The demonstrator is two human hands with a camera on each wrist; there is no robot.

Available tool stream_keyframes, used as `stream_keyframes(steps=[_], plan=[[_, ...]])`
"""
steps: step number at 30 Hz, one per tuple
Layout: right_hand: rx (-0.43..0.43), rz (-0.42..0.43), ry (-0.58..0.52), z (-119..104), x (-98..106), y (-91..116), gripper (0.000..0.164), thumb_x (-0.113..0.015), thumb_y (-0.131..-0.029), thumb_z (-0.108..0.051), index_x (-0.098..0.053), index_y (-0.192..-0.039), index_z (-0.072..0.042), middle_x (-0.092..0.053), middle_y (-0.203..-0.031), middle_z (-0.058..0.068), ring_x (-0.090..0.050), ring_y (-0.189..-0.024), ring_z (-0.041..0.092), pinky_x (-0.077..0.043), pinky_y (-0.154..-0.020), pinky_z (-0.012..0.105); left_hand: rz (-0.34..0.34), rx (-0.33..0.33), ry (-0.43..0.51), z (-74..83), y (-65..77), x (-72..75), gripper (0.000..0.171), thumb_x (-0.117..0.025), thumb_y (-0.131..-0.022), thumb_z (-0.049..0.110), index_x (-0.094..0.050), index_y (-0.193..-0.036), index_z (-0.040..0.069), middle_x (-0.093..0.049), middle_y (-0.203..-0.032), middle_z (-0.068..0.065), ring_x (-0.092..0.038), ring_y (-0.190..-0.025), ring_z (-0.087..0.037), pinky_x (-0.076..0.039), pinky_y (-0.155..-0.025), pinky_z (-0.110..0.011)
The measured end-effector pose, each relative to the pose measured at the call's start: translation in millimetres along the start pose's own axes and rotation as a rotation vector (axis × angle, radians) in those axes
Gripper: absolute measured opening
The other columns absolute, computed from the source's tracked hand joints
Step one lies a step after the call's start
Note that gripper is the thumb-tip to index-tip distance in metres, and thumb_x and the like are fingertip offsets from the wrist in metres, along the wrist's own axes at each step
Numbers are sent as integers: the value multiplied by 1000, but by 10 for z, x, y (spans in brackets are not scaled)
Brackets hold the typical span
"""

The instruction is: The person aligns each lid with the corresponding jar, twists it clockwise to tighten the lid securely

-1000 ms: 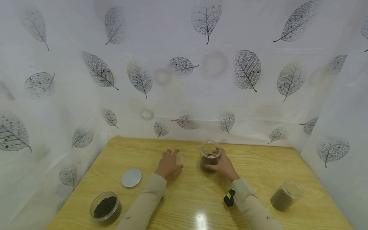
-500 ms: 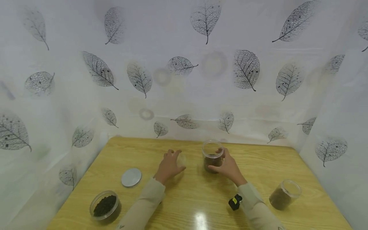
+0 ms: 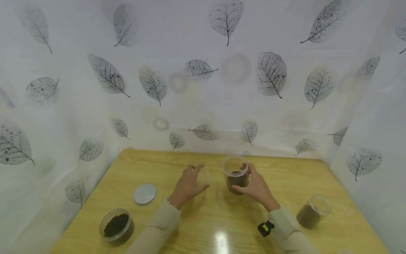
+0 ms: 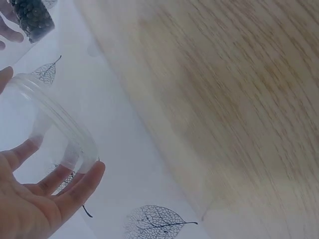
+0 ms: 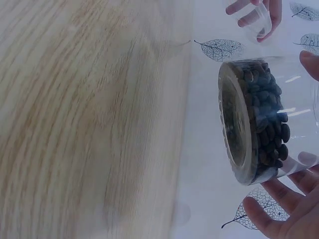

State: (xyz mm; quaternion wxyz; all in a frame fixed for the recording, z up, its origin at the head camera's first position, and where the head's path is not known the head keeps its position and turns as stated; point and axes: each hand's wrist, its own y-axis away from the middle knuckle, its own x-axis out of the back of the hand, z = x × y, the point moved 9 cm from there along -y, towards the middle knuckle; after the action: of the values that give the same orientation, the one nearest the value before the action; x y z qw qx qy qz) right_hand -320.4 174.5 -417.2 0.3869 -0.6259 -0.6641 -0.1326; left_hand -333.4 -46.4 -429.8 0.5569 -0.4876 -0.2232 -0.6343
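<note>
My left hand (image 3: 187, 187) holds a small clear plastic tub (image 4: 70, 124), its fingers and thumb spread round the side; it is faint in the head view. Nothing shows inside the tub. In my right hand (image 3: 258, 188) is a clear plastic jar (image 3: 235, 176) without a lid, partly filled with dark seeds (image 5: 266, 117). The thumb and fingers wrap the jar from its right side. In the right wrist view the jar's ridged base is off the table. The two containers are side by side, with a gap between them.
A round silver lid (image 3: 145, 194) lies on the wooden table (image 3: 196, 233) at the left. In front of it stands a clear tub of dark seeds (image 3: 116, 225). Another clear jar (image 3: 312, 213) with brown contents stands at the right. A leaf-print sheet (image 3: 203, 98) hangs behind the table.
My right hand and the jar have shifted a little to the right and nearer. My left hand with the small tub has also edged right. The things on the table have stayed put.
</note>
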Motion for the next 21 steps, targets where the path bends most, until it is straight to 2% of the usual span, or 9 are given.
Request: stream_keyframes(steps=[4, 15, 21], plan=[[14, 10, 26, -30, 48, 64, 85, -85, -65, -34, -40, -133, -10, -58, -124, 14, -57, -110, 32, -48, -89, 54, 2, -3, 28, 58, 49, 52, 72, -73, -77, 42, -43, -138, 16, -48, -122, -19, -54, -103, -35, -55, -73, -42], [48, 1, 85, -80, 130, 223, 84, -86, -63, -34, -43, -131, -10, -60, -121, 12, -58, -110, 31, -47, -90, 55, 43, -82, 72, 210, 194, 136, 70, -71, -79, 44, -42, -137, 18, -48, -122, -8, -55, -99, -25, -53, -75, -36], [60, -14, 112, -115, 131, 306, 91, -87, -60, -37, -41, -134, -11, -60, -121, 11, -57, -113, 33, -46, -92, 57, 27, -104, 99, 283, 258, 163, 71, -69, -80, 46, -40, -138, 19, -49, -124, -7, -55, -105, -24, -53, -82, -38]])
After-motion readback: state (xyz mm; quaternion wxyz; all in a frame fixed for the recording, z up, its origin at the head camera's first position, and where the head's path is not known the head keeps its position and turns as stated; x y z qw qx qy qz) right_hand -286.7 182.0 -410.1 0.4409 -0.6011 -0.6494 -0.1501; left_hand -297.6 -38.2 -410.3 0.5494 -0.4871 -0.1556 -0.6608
